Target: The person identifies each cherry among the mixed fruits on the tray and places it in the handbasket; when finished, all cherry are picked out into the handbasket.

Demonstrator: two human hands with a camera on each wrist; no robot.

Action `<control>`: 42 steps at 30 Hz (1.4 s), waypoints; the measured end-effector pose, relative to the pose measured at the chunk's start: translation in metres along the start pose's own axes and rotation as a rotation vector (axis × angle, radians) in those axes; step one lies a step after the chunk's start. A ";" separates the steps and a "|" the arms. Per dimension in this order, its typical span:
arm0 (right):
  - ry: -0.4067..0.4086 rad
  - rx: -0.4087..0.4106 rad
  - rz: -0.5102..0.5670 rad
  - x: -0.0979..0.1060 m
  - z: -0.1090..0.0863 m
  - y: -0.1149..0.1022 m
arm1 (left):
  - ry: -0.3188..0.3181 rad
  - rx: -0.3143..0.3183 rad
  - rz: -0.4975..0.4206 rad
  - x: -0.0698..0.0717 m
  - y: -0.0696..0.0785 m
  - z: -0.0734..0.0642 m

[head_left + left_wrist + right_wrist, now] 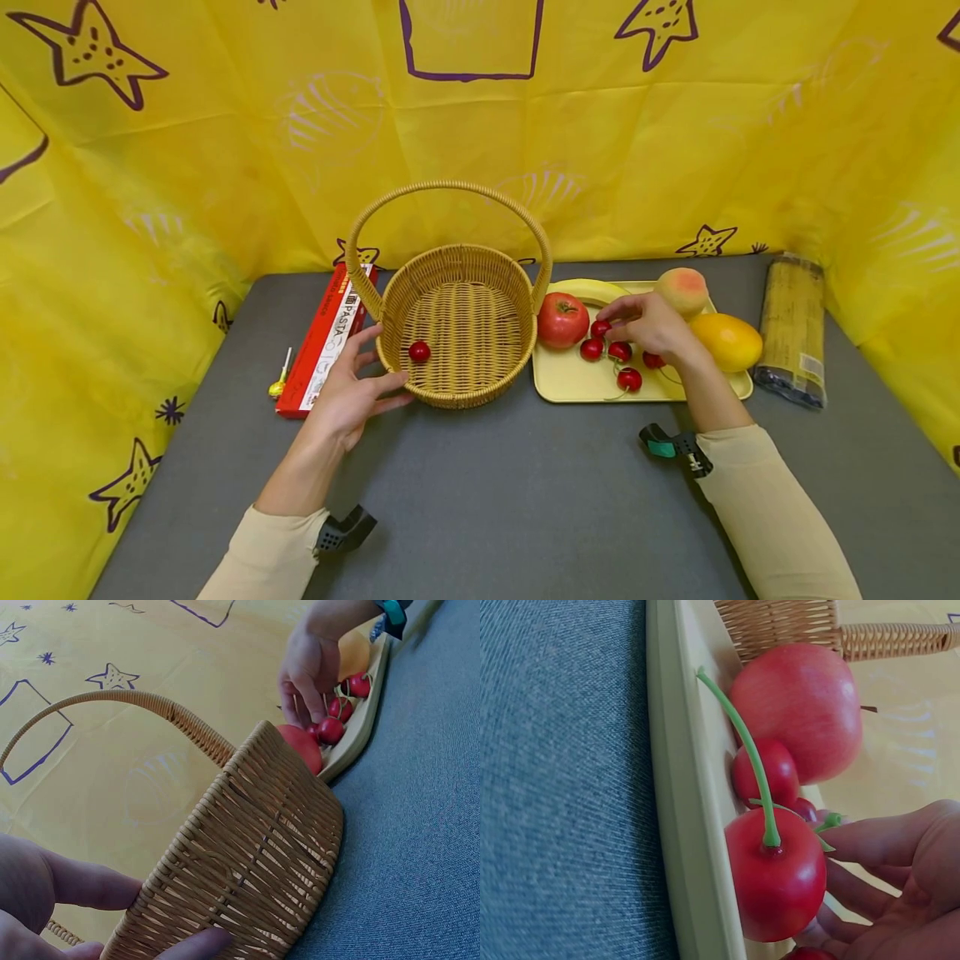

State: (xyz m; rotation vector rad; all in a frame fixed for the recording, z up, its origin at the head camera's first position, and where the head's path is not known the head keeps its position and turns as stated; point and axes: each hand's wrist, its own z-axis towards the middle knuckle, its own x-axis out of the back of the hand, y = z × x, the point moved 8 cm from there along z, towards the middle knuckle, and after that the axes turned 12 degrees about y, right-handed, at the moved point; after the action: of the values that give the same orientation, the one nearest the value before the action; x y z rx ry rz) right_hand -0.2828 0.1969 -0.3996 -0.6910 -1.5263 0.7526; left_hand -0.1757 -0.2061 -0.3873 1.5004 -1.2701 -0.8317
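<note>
Nearest the camera, two forearms in pale sleeves (273, 554), reaching forward over a dark grey table (525, 500). At the end of one, left hand (348, 396) gripping the near-left rim of a round wicker basket (461, 401), with digits on both sides of the weave. At the end of the other, right hand (652, 321) over a cream tray (558, 387), with fingertips in a pinch on a red cherry (601, 330). Position of that cherry: left half of the tray, right of the basket, with a large apple (562, 321) between it and the basket. From the left hand, off to the right beyond the basket's whole width and slightly farther from the camera; right hand clearly nearer. Inside the basket, toward the left, one more cherry; close around the right fingertips, loose cherries (629, 380). No long axis to the pinched cherry, being nearly round; stem direction impossible to tell, with only a bit of green visible by a fingertip. Clearer on the foremost cherry in the right wrist view: green stem (746, 742) curving toward the tray's near rim and the basket. Long axis of the tray from left to right; basket handle (450, 185) arched overhead the same way.
</note>
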 end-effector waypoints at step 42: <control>0.026 -0.062 0.115 0.022 -0.007 -0.007 | -0.011 0.004 0.008 0.000 0.001 0.000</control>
State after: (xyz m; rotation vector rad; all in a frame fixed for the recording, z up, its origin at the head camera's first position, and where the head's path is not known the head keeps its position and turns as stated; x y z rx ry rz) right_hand -0.2774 0.2104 -0.3799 -0.8372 -1.5006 0.7816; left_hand -0.1757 -0.2064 -0.3862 1.4951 -1.2855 -0.8334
